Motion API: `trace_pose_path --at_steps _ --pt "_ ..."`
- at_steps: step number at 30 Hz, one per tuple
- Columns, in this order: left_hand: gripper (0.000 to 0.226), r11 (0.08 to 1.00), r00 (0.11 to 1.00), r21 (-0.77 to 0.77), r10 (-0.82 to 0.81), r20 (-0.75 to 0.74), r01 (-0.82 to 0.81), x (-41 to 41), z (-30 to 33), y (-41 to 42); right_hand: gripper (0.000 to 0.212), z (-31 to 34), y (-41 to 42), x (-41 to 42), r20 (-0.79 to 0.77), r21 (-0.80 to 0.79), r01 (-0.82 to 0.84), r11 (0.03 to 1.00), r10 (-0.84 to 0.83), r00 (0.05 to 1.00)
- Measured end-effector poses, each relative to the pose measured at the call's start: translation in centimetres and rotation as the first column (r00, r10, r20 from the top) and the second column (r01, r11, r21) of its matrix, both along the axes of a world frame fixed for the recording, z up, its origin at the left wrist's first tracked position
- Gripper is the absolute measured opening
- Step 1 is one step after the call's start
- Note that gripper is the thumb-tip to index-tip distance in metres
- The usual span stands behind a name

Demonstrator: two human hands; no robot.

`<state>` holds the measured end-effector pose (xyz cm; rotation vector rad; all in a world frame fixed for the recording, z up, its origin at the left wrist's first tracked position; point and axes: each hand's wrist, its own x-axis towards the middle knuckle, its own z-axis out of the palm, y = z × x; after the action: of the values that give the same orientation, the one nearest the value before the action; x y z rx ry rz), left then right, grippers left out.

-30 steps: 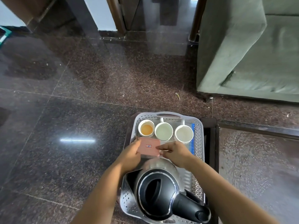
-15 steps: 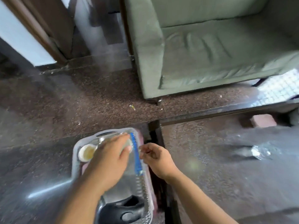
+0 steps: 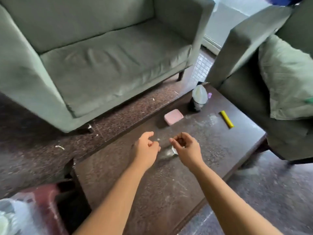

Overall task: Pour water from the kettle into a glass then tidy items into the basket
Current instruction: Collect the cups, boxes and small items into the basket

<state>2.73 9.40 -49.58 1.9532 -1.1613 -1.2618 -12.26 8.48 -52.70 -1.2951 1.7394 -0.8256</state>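
Though both hands hover over the low table, neither has hold of anything: the left hand has its fingers loosely curled with nothing in them, and the right hand is curled much the same, thumb near the fingertips, seemingly empty. Just under and between them lies a crumpled foil scrap, blurred, so I cannot say exactly what it is. If that is next, I'd judge it feather-light and soft, likely to crush and slide on the polished stone; a pinch at a raised edge should do.

Farther along sits a flat pink box, near the table's sofa-side edge. It looks rigid and light, with rounded corners; taking it by its two long sides would be safest, since the top is smooth. Beyond it stands a dark bottle with a pale top, upright, which could tip if an arm sweeps past. A yellow stick lies well apart to the right, thin and easy to pinch.

The basket is barely in view at the bottom left corner, blurred, on a reddish stool, so each item must travel back across the table. The kettle and glass are not visible. The sofa faces the table; an armchair crowds the far end.
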Motion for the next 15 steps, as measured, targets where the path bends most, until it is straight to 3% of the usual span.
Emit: trace_pose_path --at_steps 2,4,6,10,13,15 --pt "0.049 0.997 0.987 0.077 -0.010 -0.158 0.023 -3.5 -1.5 -3.5 0.020 -1.4 -2.6 -3.5 -0.096 -0.001 0.012 1.000 -0.012 0.995" --pt "0.057 0.991 0.979 0.123 -0.025 -0.203 0.051 -6.1 -3.0 -6.7 0.017 -3.2 -5.6 -6.3 -0.158 0.009 0.026 1.000 -0.024 0.987" --pt "0.061 0.986 0.988 0.147 -0.053 -0.146 0.074 -7.7 -5.1 -9.2 0.014 -5.2 -8.6 -8.0 -0.209 0.032 0.005 0.999 0.002 0.978" --pt "0.065 0.964 0.998 0.261 -0.061 0.035 0.050 -8.5 -8.9 -13.0 0.036 -9.3 -13.8 -8.7 -0.292 0.207 -0.158 0.966 0.215 0.932" --pt "0.067 0.950 0.998 0.310 0.040 0.038 -0.050 -7.8 -11.7 -15.4 0.048 -11.8 -17.0 -7.9 -0.271 0.305 -0.240 0.922 0.326 0.906" --pt "0.070 0.942 0.998 0.333 0.022 0.052 -0.038 -7.1 -13.9 -16.5 0.056 -13.1 -18.4 -7.5 -0.264 0.336 -0.260 0.905 0.356 0.897"
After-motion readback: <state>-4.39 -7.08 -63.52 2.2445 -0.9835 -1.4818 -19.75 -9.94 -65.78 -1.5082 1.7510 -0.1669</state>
